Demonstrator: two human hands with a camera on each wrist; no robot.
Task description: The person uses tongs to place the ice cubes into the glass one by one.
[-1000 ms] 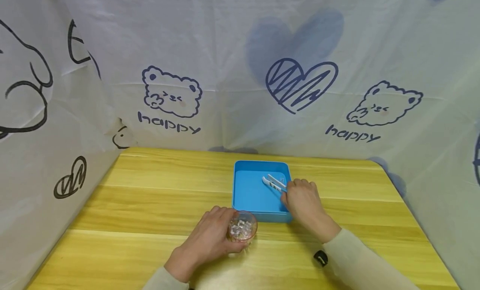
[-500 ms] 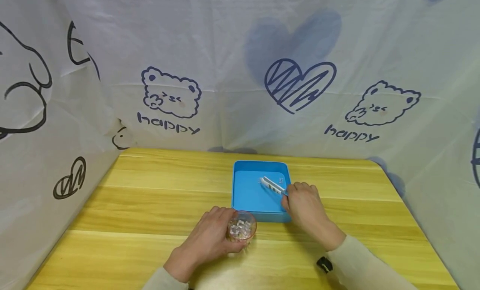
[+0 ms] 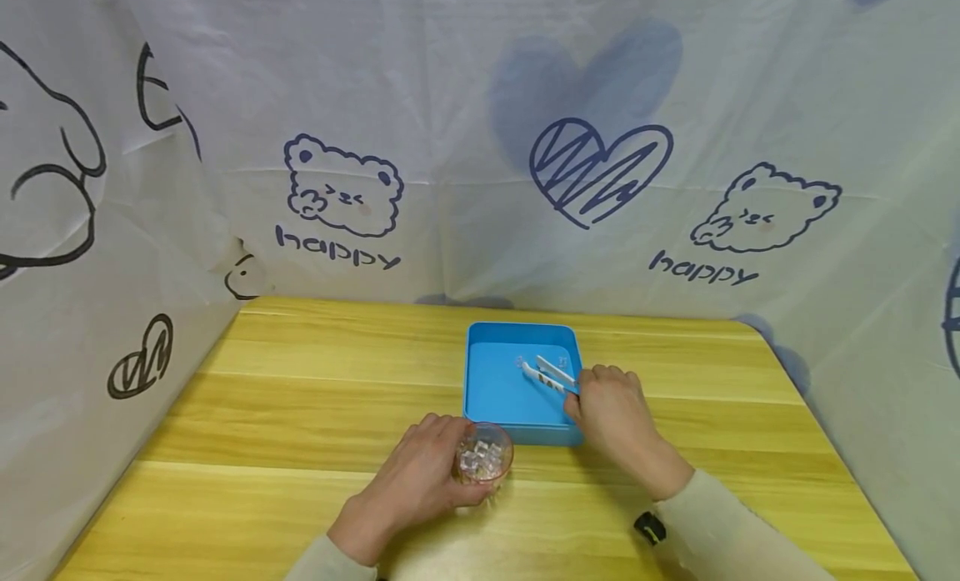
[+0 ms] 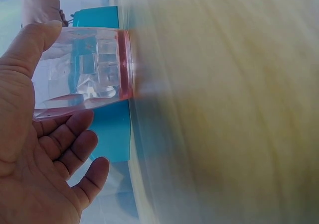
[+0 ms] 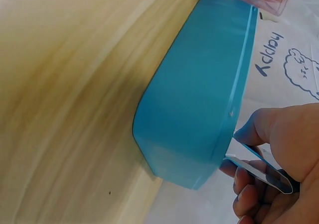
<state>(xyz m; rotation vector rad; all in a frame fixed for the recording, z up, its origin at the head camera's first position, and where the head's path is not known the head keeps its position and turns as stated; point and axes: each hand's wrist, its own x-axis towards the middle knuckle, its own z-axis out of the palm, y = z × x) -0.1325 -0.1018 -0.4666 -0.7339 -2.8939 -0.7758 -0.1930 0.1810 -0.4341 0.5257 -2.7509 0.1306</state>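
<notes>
My left hand [image 3: 420,468] holds a clear plastic cup [image 4: 57,79] with pinkish edges, standing on the table. Thumb and fingers lie round its side, and several clear cubes [image 3: 482,460] sit at its bottom. Behind the cup is a shallow blue box [image 3: 495,398] without a lid. At the box's right side, my right hand [image 3: 615,410] pinches a pair of blue-and-white tweezers [image 3: 553,379]. Their tips are spread inside the box, with nothing seen between them. Just left of the tips lies a small clear cube [image 3: 519,362]; another small clear piece [image 3: 563,362] lies near the right wall.
The wood-grain table [image 3: 300,381] runs back to a white printed cloth [image 3: 465,231] hanging behind it. A similar cloth [image 3: 60,414] hangs along the left side. A black device [image 3: 649,528] sits by the right sleeve.
The tweezers' tips came together beside the clear cube half a second ago, then spread apart again, slightly to the right. My left hand and the cup have stayed in place.
</notes>
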